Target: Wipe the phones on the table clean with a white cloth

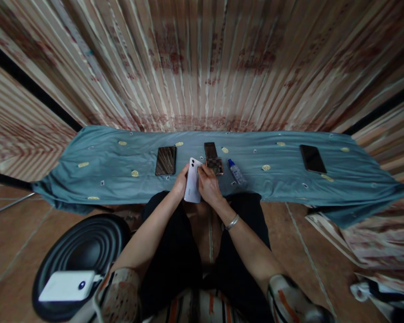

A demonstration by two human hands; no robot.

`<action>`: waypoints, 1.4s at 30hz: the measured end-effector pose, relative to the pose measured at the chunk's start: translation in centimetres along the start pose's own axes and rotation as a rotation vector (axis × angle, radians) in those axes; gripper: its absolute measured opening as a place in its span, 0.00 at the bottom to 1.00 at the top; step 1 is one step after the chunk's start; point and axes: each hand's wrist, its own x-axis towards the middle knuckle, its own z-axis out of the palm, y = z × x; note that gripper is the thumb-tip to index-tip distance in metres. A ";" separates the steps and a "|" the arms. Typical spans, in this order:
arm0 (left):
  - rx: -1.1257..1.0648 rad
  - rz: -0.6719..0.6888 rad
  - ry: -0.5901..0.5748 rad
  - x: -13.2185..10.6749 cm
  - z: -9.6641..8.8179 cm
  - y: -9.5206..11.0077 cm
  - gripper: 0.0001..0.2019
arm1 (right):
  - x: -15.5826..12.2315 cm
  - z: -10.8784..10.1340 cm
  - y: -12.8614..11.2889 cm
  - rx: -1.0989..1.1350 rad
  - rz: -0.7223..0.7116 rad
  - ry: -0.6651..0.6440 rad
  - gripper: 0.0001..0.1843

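Observation:
A pale silver-lilac smartphone point(192, 188) is held over the table's near edge, its back with the camera lenses facing up. My left hand point(179, 183) grips its left side, closed around the edge. My right hand point(209, 186) is closed against its upper right side, fingertips on the back near the lenses. Whether those fingertips also hold something small cannot be seen. Just beyond my right hand lies a small dark case point(214, 166) with a gridded surface, next to a dark flat piece point(210, 150). A clear bottle with a blue cap point(237, 172) lies to its right.
A blue-green patterned cloth covers the long table point(117, 163). One dark phone or tablet point(166, 160) lies left of my hands, another dark device point(313, 158) far right. A white power bank point(67, 286) with a cable rests on a black round stool point(84, 237). Curtains point(195, 67) hang behind.

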 end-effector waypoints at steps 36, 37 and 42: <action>-0.040 -0.090 -0.003 -0.2 0.4 0.1 0.17 | 1.2 -0.5 1.6 0.135 0.142 0.210 0.19; -0.033 -0.090 -0.005 -0.3 0.4 0.1 0.18 | 1.1 -0.6 1.4 0.080 0.115 0.202 0.19; 0.002 -0.091 0.023 0.1 0.1 0.1 0.17 | 1.0 -0.7 0.7 -0.057 -0.047 0.072 0.19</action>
